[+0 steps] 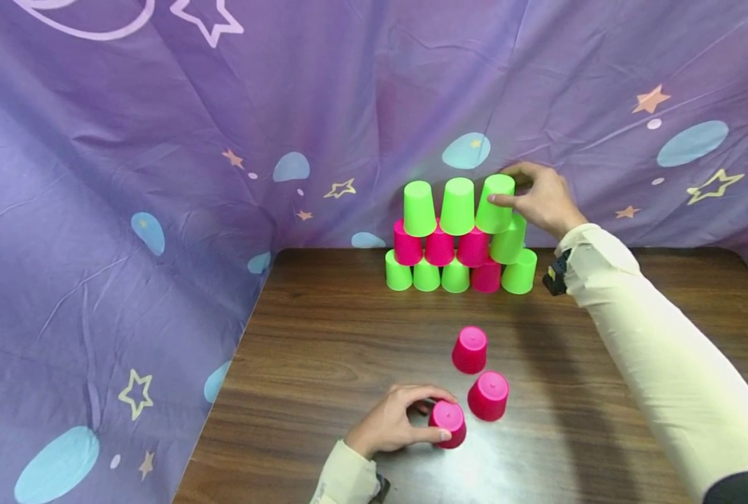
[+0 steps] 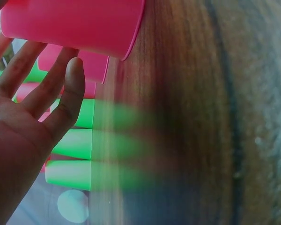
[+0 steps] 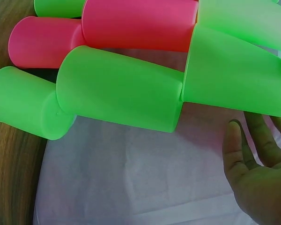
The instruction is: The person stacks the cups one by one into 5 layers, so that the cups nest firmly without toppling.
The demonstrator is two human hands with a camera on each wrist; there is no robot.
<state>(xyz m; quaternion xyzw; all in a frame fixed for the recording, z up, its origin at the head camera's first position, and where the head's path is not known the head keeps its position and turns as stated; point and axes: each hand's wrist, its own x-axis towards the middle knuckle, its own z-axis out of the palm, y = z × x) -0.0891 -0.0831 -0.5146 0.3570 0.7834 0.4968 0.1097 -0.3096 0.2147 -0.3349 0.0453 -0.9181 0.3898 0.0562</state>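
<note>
Setting: a dark wooden table [image 1: 349, 336] with a purple cloth [image 1: 128, 210], printed with stars and pale blue blobs, hanging behind it and along its left side.

Stack: a wall of upside-down cups [image 1: 456, 238] stands at the far edge of the table, just in front of the cloth. Bottom row: 5 cups, 4 green and 1 pink. Middle row: 3 pink cups and 1 green cup at the right end. Top row: 3 green cups.

Right hand: the right hand [image 1: 541, 199] reaches to the top right of the wall; its fingers curl around the top-right green cup [image 1: 495, 203], which rests on the row beneath. In the right wrist view the same cup [image 3: 234, 79] lies beside the palm [image 3: 257, 183].

Left hand: the left hand [image 1: 389, 420] lies at the near edge of the table, thumb and fingers wrapped around the near pink cup [image 1: 447, 422], which stands upside down on the wood. The left wrist view shows this cup [image 2: 75, 23] against the fingers [image 2: 68, 93].

Loose cups: 2 more pink cups stand upside down just beyond the left hand, 1 [image 1: 489, 395] close beside the gripped cup and 1 [image 1: 470, 348] a little farther toward the wall.

Hands: well apart, each closed on its own cup.
</note>
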